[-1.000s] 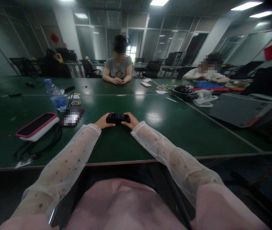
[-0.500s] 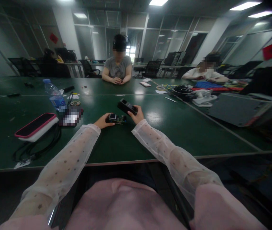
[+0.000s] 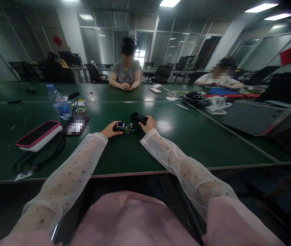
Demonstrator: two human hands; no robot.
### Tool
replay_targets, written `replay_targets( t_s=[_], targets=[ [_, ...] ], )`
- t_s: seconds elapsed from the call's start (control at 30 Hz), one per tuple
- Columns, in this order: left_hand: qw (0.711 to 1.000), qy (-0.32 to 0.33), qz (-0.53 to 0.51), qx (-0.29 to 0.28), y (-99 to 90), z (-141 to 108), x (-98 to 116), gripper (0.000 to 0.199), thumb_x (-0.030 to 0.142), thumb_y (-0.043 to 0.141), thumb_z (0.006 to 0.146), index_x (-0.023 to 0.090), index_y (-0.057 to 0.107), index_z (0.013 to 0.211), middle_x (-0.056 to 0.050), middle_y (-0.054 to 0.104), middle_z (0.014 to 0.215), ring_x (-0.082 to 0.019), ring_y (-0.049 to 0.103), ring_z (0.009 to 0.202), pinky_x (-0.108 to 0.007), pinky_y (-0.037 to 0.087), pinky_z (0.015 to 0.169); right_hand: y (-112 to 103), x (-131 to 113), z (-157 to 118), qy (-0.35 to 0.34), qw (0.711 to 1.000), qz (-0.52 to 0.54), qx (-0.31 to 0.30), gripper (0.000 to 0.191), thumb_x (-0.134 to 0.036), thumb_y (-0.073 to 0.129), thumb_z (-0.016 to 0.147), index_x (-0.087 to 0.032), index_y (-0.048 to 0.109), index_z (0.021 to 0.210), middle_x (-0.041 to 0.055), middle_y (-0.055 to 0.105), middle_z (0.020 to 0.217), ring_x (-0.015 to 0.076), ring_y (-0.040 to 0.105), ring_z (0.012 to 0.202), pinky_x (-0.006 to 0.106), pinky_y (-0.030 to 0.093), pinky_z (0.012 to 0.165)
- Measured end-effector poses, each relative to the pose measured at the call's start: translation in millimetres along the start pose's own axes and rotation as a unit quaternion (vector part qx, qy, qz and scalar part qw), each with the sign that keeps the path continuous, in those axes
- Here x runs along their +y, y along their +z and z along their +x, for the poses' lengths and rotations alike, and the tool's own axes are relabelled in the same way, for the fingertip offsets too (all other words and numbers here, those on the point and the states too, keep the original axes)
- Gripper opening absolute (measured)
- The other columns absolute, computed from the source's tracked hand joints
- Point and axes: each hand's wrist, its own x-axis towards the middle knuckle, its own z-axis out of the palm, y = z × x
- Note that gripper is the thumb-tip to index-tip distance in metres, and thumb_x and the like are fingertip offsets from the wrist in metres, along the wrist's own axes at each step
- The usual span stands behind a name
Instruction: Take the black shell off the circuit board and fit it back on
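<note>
Between the thumb and fingers of my left hand (image 3: 110,130) is a small green circuit board (image 3: 127,127) with a little square screen at its left end. My right hand (image 3: 148,125) grips a black plastic housing (image 3: 138,117) by its right end. The housing is a narrow, oblong piece with openings in its face. It is just above and to the right of the board, and a small gap shows between the two. Both hands are low over the green table (image 3: 125,153), in front of my body.
To the left are a water bottle (image 3: 59,102), a phone (image 3: 76,124), a pink-rimmed device (image 3: 39,135) and black cables (image 3: 48,155). A pen-like tool (image 3: 182,107) and a grey box (image 3: 250,117) lie right. A person (image 3: 126,70) sits opposite, another (image 3: 220,78) at right.
My right hand has lowered and tilted the black housing, shifting it slightly right and nearer the table. My left hand has stayed in place, with the circuit board's screen tipped a little.
</note>
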Motion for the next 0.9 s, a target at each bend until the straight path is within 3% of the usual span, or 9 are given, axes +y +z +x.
replay_targets(
  t_s=[0.1,0.33,0.67,0.9],
  targets=[
    [1.000,0.008,-0.002,0.003,0.4,0.3,-0.2,0.069,0.030,0.075,0.066,0.015,0.044,0.126,-0.016,0.056,0.127,-0.027,0.053,0.120,-0.050,0.034,0.104,1.8,1.0,-1.5,0.021,1.000,-0.010,-0.008,0.047,-0.034,0.069,0.069,-0.017,0.048,0.108,0.0144,0.055,0.106,0.0331,0.051,0.104,0.053,0.042,0.091],
    [1.000,-0.002,0.012,0.003,-0.7,-1.2,4.9,0.068,0.031,0.076,0.066,0.017,0.045,0.126,-0.015,0.055,0.128,-0.028,0.052,0.121,-0.052,0.035,0.104,-0.4,-8.2,-6.0,0.030,0.999,-0.015,0.042,0.065,-0.041,0.070,0.068,-0.018,0.041,0.121,0.0162,0.050,0.114,0.0366,0.045,0.110,0.058,0.039,0.090],
    [1.000,-0.009,0.004,-0.001,-1.2,-1.2,1.1,0.070,0.032,0.075,0.066,0.018,0.044,0.127,-0.015,0.053,0.130,-0.029,0.050,0.122,-0.053,0.033,0.104,1.4,-6.0,-5.9,0.027,0.999,-0.023,0.013,0.052,-0.036,0.072,0.067,-0.019,0.047,0.110,0.0148,0.052,0.111,0.0348,0.047,0.107,0.055,0.041,0.089],
    [1.000,-0.018,0.007,-0.006,-2.4,-1.1,2.2,0.072,0.032,0.076,0.066,0.016,0.043,0.128,-0.015,0.052,0.131,-0.028,0.049,0.123,-0.051,0.032,0.105,-2.7,-6.3,-3.7,0.030,0.999,-0.021,-0.005,0.057,-0.031,0.075,0.066,-0.014,0.048,0.113,0.0177,0.052,0.113,0.0344,0.048,0.109,0.052,0.041,0.091]
  ],
)
